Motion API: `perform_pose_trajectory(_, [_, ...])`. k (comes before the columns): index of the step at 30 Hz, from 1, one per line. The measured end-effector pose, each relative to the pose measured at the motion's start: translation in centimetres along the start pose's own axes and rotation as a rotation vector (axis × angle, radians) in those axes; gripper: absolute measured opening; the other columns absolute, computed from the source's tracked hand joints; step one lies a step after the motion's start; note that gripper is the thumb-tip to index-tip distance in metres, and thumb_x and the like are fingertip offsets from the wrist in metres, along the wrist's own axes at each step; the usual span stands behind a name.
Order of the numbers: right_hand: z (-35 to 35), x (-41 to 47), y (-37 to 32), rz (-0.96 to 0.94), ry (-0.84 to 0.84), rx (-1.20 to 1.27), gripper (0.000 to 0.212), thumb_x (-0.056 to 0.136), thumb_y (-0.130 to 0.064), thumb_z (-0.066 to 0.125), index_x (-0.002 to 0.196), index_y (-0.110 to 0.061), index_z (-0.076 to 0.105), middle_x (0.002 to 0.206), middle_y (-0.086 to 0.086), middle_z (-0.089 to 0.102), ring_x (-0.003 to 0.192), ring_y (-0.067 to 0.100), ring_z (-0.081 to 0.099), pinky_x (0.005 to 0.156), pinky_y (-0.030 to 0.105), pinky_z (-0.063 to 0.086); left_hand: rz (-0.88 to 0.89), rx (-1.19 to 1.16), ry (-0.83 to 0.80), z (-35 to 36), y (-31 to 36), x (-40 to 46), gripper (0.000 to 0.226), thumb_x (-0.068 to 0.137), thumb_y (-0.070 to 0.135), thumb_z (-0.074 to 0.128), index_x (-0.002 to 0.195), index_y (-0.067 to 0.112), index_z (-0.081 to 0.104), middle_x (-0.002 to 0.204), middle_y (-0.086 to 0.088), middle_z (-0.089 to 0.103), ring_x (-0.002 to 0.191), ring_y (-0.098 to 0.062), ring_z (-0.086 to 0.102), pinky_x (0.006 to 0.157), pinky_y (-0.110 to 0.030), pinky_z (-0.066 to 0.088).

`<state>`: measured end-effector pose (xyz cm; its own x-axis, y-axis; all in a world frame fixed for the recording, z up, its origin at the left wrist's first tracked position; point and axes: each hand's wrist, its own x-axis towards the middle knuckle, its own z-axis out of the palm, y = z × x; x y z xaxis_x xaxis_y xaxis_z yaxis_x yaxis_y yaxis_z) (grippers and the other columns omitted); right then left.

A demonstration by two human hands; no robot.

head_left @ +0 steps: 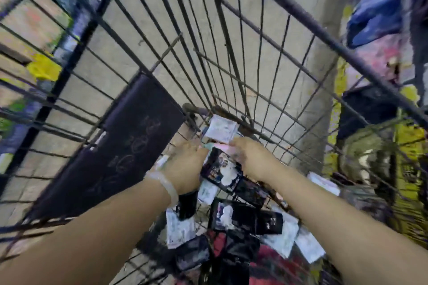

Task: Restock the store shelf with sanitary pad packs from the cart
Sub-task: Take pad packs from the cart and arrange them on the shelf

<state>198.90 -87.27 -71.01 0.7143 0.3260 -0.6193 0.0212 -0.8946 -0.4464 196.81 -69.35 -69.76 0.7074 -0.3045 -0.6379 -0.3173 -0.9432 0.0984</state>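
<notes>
I look down into a black wire cart (231, 58). Both arms reach deep into it. My left hand (185, 164), with a clear bangle at the wrist, and my right hand (252, 157) together hold a thin pink and mint pad pack (217, 146) between them, near the far end of the cart floor. A white pack (221, 128) lies just beyond it. Black pad packs (222, 172) (245, 217) and several white packs (179, 230) lie scattered on the cart bottom under my forearms. The frame is blurred, so my fingers are hard to make out.
A dark fold-down flap (120, 146) hangs on the cart's left side. The concrete floor (162, 7) shows through the wires. Blurred shelf goods, blue bags (375, 16) and yellow items (407, 169), stand at the right; a yellow object (42, 68) sits at the left.
</notes>
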Motion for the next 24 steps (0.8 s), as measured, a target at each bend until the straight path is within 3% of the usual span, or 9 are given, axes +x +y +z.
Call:
perform_pose_trajectory(3, [0.4,3.1,0.4,-0.001,-0.009,-0.047,0.040,0.094,-0.009,0.047,0.133,-0.014,0.049,0.137,0.011,0.050,0.123,0.029,0.048,0.093,0.029,0.039,-0.011,0.146,-0.005,1.6,0.1,1.0,0.074,0.088,0.015,0.055,0.149,0.009,0.015,0.154,-0.018,0.017,0.141,-0.038,0.015,0.115,-0.047,0.021])
perform_pose_trajectory(5, [0.9,4.5,0.6,0.000,-0.025,-0.058,0.041,0.093,-0.012,0.048,0.134,-0.020,0.049,0.139,0.008,0.051,0.125,0.026,0.048,0.095,0.026,0.038,-0.028,0.182,-0.005,2.5,0.4,1.3,0.077,0.088,0.011,0.054,0.150,0.010,0.009,0.157,-0.017,0.009,0.142,-0.042,0.009,0.115,-0.049,0.018])
perform_pose_trajectory(7, [1.6,5.2,0.8,-0.007,-0.095,-0.076,0.048,0.089,-0.011,0.051,0.136,-0.018,0.045,0.141,0.008,0.048,0.128,0.025,0.045,0.104,0.028,0.037,-0.042,0.194,-0.008,2.8,0.5,1.6,0.080,0.085,0.012,0.057,0.149,0.009,0.009,0.154,-0.016,0.017,0.137,-0.044,0.020,0.107,-0.047,0.030])
perform_pose_trajectory(9, [2.5,5.6,0.9,-0.018,-0.140,-0.107,0.043,0.088,-0.016,0.052,0.131,-0.016,0.047,0.133,0.011,0.054,0.122,0.029,0.050,0.100,0.034,0.042,-0.066,0.174,0.006,2.7,0.2,1.8,0.079,0.082,0.011,0.060,0.147,0.006,0.015,0.146,-0.014,0.028,0.130,-0.039,0.030,0.097,-0.041,0.038])
perform_pose_trajectory(12, [3.5,5.8,0.7,-0.005,-0.141,-0.176,0.033,0.089,-0.018,0.049,0.122,-0.018,0.045,0.119,0.010,0.059,0.108,0.031,0.057,0.087,0.036,0.047,-0.067,0.147,0.015,2.3,-0.4,1.7,0.071,0.080,0.010,0.061,0.142,0.007,0.027,0.137,-0.013,0.036,0.124,-0.030,0.033,0.095,-0.033,0.035])
perform_pose_trajectory(16, [3.8,5.6,0.1,0.063,-0.213,-0.211,0.034,0.087,-0.023,0.053,0.120,-0.019,0.044,0.116,0.007,0.060,0.109,0.030,0.057,0.084,0.033,0.040,-0.066,-0.015,0.052,2.7,-1.0,0.9,0.071,0.076,0.020,0.068,0.137,0.015,0.033,0.136,-0.009,0.038,0.124,-0.028,0.032,0.094,-0.033,0.036])
perform_pose_trajectory(19, [2.5,4.6,0.6,0.135,-0.143,-0.027,0.024,0.077,-0.019,0.063,0.099,-0.020,0.052,0.099,0.002,0.060,0.101,0.026,0.057,0.086,0.034,0.043,-0.063,-0.158,0.075,2.7,-1.4,0.4,0.071,0.076,0.035,0.071,0.135,0.020,0.034,0.132,-0.007,0.043,0.125,-0.028,0.042,0.093,-0.036,0.041])
perform_pose_trajectory(22, [0.1,1.7,2.0,0.199,0.078,0.383,0.047,0.068,-0.016,0.079,0.110,-0.018,0.057,0.096,-0.001,0.059,0.089,0.019,0.058,0.075,0.028,0.046,-0.174,-0.401,0.122,1.8,-1.4,-0.3,0.070,0.073,0.047,0.071,0.128,0.018,0.038,0.125,-0.005,0.049,0.112,-0.029,0.053,0.082,-0.033,0.044])
perform_pose_trajectory(24, [-1.2,-1.1,2.7,0.239,0.134,0.688,0.048,0.073,-0.011,0.076,0.115,-0.016,0.054,0.098,-0.001,0.061,0.084,0.014,0.059,0.068,0.023,0.048,-0.261,-0.577,0.174,1.0,-1.3,-0.7,0.079,0.071,0.053,0.071,0.132,0.017,0.036,0.124,-0.007,0.052,0.110,-0.030,0.053,0.082,-0.034,0.046])
